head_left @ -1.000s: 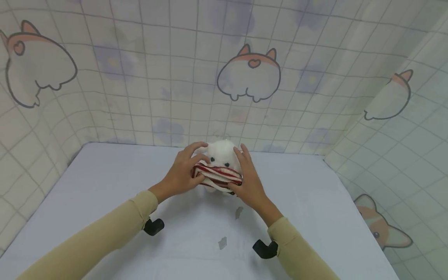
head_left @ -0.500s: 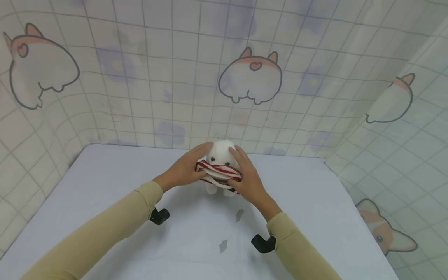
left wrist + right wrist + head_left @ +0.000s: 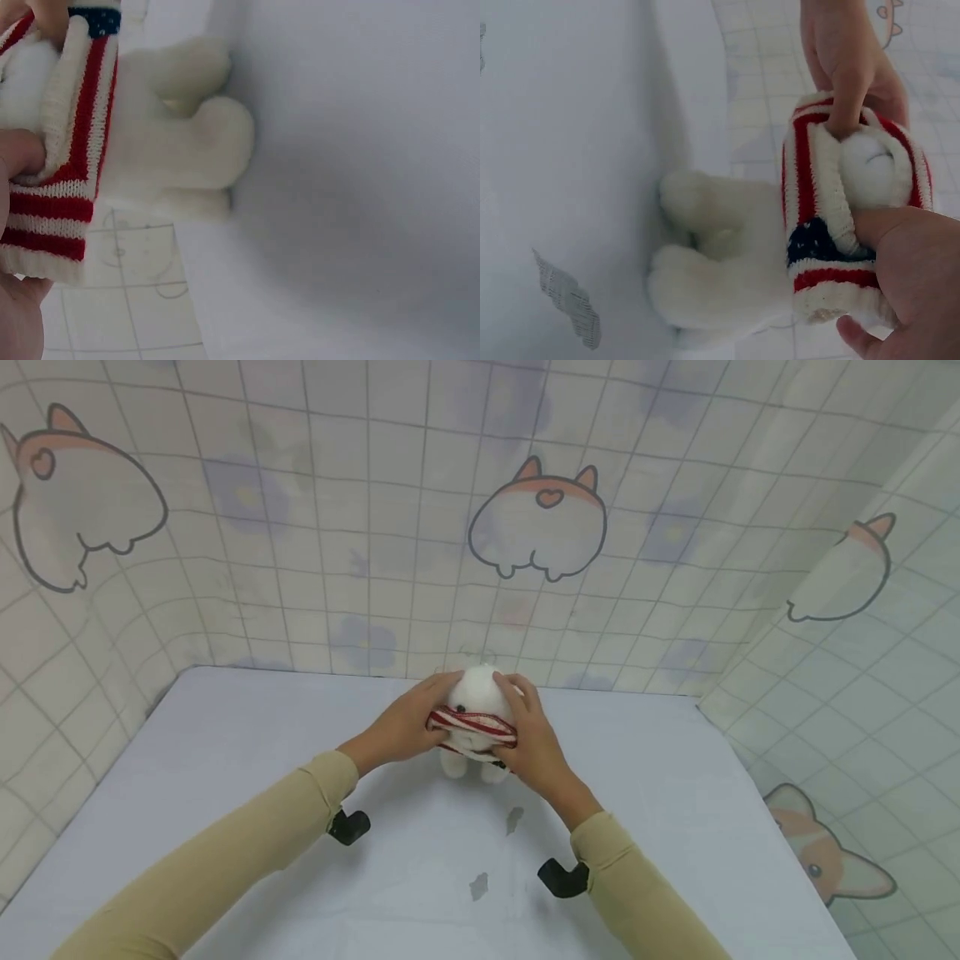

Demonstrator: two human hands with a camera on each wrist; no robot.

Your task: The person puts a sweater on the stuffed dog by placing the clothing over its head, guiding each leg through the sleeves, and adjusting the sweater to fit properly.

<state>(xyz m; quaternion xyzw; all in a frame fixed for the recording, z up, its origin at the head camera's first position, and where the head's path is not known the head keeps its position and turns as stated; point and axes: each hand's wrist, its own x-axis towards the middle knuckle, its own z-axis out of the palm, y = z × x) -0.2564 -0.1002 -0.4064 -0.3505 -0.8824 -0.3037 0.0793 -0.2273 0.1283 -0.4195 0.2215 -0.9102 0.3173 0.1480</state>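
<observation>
A white plush toy dog [image 3: 480, 687] stands on its stubby legs [image 3: 214, 142] at the table's far edge. A knitted sweater [image 3: 474, 720], striped red and white with a navy starred patch [image 3: 814, 241], is stretched around its head. Its muzzle [image 3: 870, 169] shows through the neck opening. From the left my left hand [image 3: 408, 720] grips the sweater, thumb hooked inside the opening. My right hand [image 3: 534, 739] grips the other side, its thumb [image 3: 885, 225] also inside. Fingers of both hands reach around the dog's head. Most of one eye is hidden.
The white table [image 3: 300, 893] carries two small grey patches [image 3: 478, 887]. A tiled-print curtain [image 3: 360, 527] with cartoon corgis hangs close behind the dog and along both sides. Black wrist mounts [image 3: 564, 878] jut below the sleeves.
My left hand has moved right, closer to the dog's head, and its fingers now lie against it. The sweater's opening has spread, and the muzzle shows through it. The right hand has barely moved.
</observation>
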